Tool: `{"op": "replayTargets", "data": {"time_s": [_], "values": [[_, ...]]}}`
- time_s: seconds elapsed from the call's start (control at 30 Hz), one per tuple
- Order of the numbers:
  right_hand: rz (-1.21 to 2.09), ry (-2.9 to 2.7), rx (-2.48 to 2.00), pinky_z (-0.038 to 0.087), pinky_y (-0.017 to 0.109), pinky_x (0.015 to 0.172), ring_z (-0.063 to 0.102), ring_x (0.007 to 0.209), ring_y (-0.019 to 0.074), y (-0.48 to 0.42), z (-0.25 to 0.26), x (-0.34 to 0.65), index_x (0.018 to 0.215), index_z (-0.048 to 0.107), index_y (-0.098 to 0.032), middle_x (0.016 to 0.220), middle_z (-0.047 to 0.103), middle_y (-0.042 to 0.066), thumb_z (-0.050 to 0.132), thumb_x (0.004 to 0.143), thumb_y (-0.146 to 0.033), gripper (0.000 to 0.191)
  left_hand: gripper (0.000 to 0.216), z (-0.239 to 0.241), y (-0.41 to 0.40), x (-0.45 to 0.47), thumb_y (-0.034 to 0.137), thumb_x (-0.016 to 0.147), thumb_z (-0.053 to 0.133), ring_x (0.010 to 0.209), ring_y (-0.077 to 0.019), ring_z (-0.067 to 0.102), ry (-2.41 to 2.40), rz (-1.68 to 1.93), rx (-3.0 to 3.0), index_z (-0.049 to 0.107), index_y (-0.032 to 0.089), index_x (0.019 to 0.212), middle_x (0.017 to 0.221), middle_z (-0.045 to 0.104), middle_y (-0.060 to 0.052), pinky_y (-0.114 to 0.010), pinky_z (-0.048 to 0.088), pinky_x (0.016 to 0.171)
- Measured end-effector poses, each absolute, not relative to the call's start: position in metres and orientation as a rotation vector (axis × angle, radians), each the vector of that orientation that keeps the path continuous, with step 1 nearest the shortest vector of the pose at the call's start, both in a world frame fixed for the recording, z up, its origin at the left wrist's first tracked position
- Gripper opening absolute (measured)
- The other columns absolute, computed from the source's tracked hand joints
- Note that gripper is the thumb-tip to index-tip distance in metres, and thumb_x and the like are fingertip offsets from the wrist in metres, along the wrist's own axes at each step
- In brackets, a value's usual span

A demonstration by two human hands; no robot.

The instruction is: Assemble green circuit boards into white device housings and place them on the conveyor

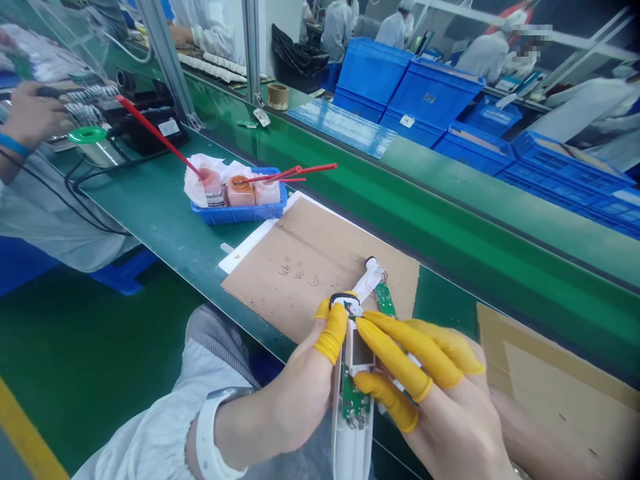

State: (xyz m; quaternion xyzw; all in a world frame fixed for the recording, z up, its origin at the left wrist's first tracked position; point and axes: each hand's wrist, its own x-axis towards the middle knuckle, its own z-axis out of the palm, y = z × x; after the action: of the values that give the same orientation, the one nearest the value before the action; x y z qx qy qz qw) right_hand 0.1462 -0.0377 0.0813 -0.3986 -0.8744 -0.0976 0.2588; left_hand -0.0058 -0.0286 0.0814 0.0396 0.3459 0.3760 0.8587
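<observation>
Both my hands wear yellow finger cots. With my left hand (306,373) I grip the dark-rimmed head end of a long white device housing (345,440), pointing away from me. Inside the open housing lies a green circuit board (354,398) with a small rectangular display (361,347) on it. The fingertips of my right hand (445,387) press along the display's side and top, pinching it at the board. Beyond my fingers, a second white device part (370,277) with wires and another green board (385,299) rests on the cardboard sheet (320,247).
A blue tray (240,215) holds several small jars with red sticks. To its left are a green-topped metal canister (95,143) and a co-worker's hand (37,113). Blue crates (430,93) stand across the green conveyor belt (450,233). More cardboard (555,373) lies at right.
</observation>
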Motion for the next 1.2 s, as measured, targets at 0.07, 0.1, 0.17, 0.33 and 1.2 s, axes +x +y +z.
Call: {"op": "replayTargets", "data": {"time_s": [0.07,0.1,0.17,0.33,1.2], "values": [[-0.218,-2.341,-1.074,0.040,0.041,0.080,0.054,0.092,0.0243,-0.039,0.082,0.146,0.107,0.058,-0.015,0.096,0.067,0.011,0.049,0.094,-0.029,0.021,0.039,0.081,-0.028,-0.006,0.041,0.093,0.038,0.110,-0.0221,0.059,0.752,0.792,0.111,0.051,0.017,0.121,0.114,0.065,-0.011,-0.042,0.039,0.104],[-0.189,-2.324,-1.073,0.040,0.041,0.079,0.054,0.091,0.0240,-0.040,0.082,0.145,0.107,0.058,-0.014,0.098,0.066,0.012,0.051,0.093,-0.028,0.020,0.039,0.082,-0.028,-0.006,0.040,0.093,0.039,0.112,-0.0226,0.057,0.771,0.772,0.115,0.051,0.017,0.121,0.115,0.064,-0.011,-0.043,0.037,0.105],[-0.166,-2.286,-1.091,0.040,0.041,0.079,0.054,0.092,0.0239,-0.041,0.083,0.144,0.107,0.057,-0.013,0.101,0.064,0.013,0.053,0.092,-0.025,0.020,0.039,0.082,-0.027,-0.005,0.042,0.092,0.039,0.116,-0.0229,0.055,0.790,0.725,0.115,0.051,0.018,0.121,0.118,0.063,-0.011,-0.043,0.034,0.108],[-0.258,-2.279,-1.172,0.040,0.041,0.081,0.054,0.094,0.0249,-0.043,0.084,0.143,0.107,0.057,-0.013,0.101,0.064,0.014,0.051,0.093,-0.029,0.023,0.055,0.083,-0.028,-0.001,0.053,0.082,0.055,0.116,-0.0258,0.054,0.661,0.779,0.192,0.046,0.018,0.123,0.120,0.061,-0.012,-0.043,0.037,0.105],[1.059,-1.637,-1.257,0.059,0.022,0.064,0.070,0.086,0.0168,-0.065,0.052,0.118,0.128,0.047,-0.029,0.110,0.068,0.005,0.038,0.096,-0.048,0.039,0.032,0.074,-0.035,0.005,0.050,0.086,0.049,0.091,-0.0160,0.065,0.843,1.019,0.738,0.047,0.020,0.098,0.099,0.068,-0.006,-0.027,0.052,0.077]]}}
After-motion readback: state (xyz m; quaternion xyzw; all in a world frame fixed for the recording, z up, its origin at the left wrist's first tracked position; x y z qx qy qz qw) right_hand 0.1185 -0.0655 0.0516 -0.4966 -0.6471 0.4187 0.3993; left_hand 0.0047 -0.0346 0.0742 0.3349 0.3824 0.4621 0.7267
